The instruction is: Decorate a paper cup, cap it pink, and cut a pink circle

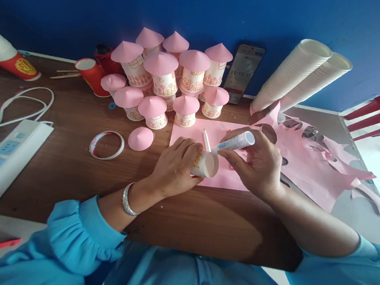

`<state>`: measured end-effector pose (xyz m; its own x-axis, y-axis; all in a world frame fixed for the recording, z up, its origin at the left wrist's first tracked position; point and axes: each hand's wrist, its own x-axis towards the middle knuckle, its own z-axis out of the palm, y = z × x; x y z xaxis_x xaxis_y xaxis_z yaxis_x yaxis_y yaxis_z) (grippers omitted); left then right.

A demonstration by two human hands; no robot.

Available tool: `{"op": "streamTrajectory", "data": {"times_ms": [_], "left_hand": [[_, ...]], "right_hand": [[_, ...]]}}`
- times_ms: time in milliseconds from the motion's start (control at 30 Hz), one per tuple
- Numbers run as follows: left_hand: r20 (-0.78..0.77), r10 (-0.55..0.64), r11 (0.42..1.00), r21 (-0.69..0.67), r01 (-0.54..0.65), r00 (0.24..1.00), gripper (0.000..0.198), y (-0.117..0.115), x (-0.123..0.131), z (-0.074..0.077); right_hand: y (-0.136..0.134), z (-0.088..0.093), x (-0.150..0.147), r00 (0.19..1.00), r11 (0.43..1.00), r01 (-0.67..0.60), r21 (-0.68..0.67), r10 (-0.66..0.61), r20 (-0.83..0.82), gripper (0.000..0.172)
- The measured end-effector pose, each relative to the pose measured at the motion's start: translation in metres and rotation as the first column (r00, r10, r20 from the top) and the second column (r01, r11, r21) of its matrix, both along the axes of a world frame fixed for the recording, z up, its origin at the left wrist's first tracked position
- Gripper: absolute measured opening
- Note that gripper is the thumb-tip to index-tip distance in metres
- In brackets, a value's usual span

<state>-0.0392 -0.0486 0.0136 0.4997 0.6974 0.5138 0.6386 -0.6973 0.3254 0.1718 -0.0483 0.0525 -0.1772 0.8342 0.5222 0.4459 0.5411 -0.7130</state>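
Note:
My left hand (175,166) is wrapped round a small white paper cup (207,164) with orange drawings, held on its side with its bottom facing right. My right hand (256,163) grips a white glue stick (235,142) with blue print, its tip touching the cup's bottom. Both hands hover over a pink paper sheet (217,133) on the brown table (64,144). A loose pink paper cone (140,138) lies left of the sheet. A white pen (206,139) lies on the sheet.
Several decorated cups with pink cone roofs (162,74) are stacked at the back. A tape ring (107,145), a red cup (91,75), a power strip (8,154), a phone (243,72), stacks of white cups (297,73) and pink paper scraps (314,158) lie around.

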Motion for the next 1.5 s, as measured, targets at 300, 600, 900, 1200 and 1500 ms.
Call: {"op": "streamTrajectory", "data": {"times_ms": [300, 600, 900, 1200, 1500], "left_hand": [[0.024, 0.029, 0.998, -0.052, -0.028, 0.999, 0.044, 0.001, 0.0, 0.001], [0.052, 0.016, 0.997, -0.072, -0.013, 0.999, 0.048, -0.001, 0.0, 0.0], [0.092, 0.025, 0.996, -0.088, -0.016, 0.995, 0.044, 0.001, -0.001, -0.004], [0.143, 0.06, 0.997, -0.055, -0.052, 0.988, 0.051, 0.002, 0.0, -0.005], [0.175, 0.079, 0.995, -0.069, -0.068, 0.981, 0.055, 0.003, -0.002, -0.006]], "right_hand": [[0.0, 0.003, -0.003, 0.997, 0.995, 0.02, 0.093, -0.026, 0.071, 0.017], [0.004, -0.002, -0.003, 1.0, 1.0, 0.02, 0.007, -0.02, -0.015, 0.017], [0.004, -0.006, -0.001, 0.998, 0.999, 0.019, 0.039, -0.017, -0.058, 0.018], [0.006, -0.008, -0.001, 0.998, 0.991, 0.052, 0.121, -0.056, 0.027, 0.021], [0.001, -0.006, -0.003, 1.0, 0.99, 0.018, 0.142, -0.017, -0.005, 0.025]]}}
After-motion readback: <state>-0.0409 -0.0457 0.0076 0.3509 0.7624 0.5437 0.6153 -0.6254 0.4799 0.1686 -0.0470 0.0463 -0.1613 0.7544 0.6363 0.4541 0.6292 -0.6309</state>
